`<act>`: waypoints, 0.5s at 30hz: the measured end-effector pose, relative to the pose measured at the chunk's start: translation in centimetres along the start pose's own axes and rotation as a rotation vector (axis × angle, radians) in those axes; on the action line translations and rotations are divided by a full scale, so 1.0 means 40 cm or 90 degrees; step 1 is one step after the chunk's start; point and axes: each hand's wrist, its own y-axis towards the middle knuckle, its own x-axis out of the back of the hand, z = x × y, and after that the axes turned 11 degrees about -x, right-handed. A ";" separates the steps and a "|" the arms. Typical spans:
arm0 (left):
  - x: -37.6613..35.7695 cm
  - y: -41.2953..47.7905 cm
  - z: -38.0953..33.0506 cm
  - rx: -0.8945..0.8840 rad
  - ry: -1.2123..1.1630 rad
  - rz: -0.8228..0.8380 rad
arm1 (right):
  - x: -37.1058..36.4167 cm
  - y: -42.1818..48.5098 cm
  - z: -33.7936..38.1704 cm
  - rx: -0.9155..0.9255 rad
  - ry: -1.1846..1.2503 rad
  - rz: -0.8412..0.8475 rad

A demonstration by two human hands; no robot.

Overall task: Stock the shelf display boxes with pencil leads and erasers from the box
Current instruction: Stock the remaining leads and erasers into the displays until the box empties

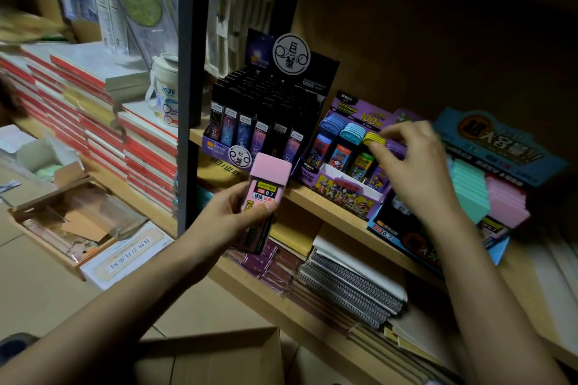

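Pink lead case (269,178) gripped by left hand (237,212); slotting judged next.
Right hand (413,166) curled at purple display box (344,194); grip unclear.

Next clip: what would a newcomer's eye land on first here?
Probably the pink-capped lead case, marked 2B 0.7, which the left hand grips in front of the shelf edge at centre. Next, the right hand reaching into the purple display box on the shelf, fingertips at its yellow-capped case. Flanking it stand a black display box on the left and a blue display box on the right.
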 end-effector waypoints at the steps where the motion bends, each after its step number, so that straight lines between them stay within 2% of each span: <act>1: -0.016 0.000 -0.005 -0.003 0.009 0.022 | 0.001 -0.031 0.024 -0.003 0.110 0.091; 3: -0.056 -0.001 -0.014 -0.015 0.014 0.073 | -0.004 -0.095 0.055 -0.015 0.277 0.254; 5: -0.102 -0.001 -0.021 -0.030 0.004 0.116 | -0.007 -0.134 0.045 -0.022 0.349 0.290; 11: -0.248 0.028 -0.033 -0.057 -0.004 0.197 | 0.043 -0.175 -0.053 -0.118 0.464 0.231; 14: -0.328 0.058 -0.031 -0.100 0.022 0.231 | 0.104 -0.173 -0.107 -0.116 0.488 0.129; 15: -0.349 0.072 -0.025 -0.142 0.089 0.241 | 0.138 -0.169 -0.130 -0.107 0.477 0.081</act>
